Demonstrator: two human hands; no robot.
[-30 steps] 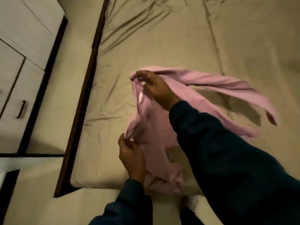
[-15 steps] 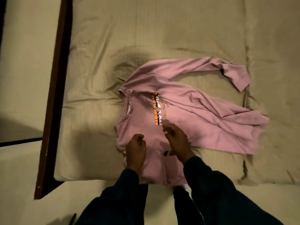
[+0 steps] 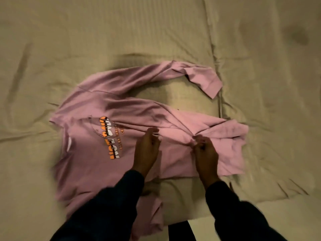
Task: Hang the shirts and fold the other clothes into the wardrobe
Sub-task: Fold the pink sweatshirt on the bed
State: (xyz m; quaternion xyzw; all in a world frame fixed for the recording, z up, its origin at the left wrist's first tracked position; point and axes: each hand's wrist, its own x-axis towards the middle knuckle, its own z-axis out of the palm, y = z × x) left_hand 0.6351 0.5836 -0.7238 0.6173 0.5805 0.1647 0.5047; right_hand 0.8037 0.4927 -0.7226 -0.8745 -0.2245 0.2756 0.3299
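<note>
Both hands low on pink sweatshirt [image 3: 107, 164], left hand [image 3: 147, 150] flat-curled, right hand [image 3: 205, 152] pinching fabric

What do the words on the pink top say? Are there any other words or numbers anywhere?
Big orange and white letters on the chest of the pink top: sideways and blurred, cannot be read for certain.
Small orange lines beside them: too small and blurred to read.
No other text shows, on the bed sheet or elsewhere.

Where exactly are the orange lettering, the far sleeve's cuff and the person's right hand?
orange lettering [image 3: 111, 138]: head view, middle of the print.
far sleeve's cuff [image 3: 211, 85]: head view, sleeve's end.
right hand [image 3: 205, 152]: head view, back of hand.
</note>
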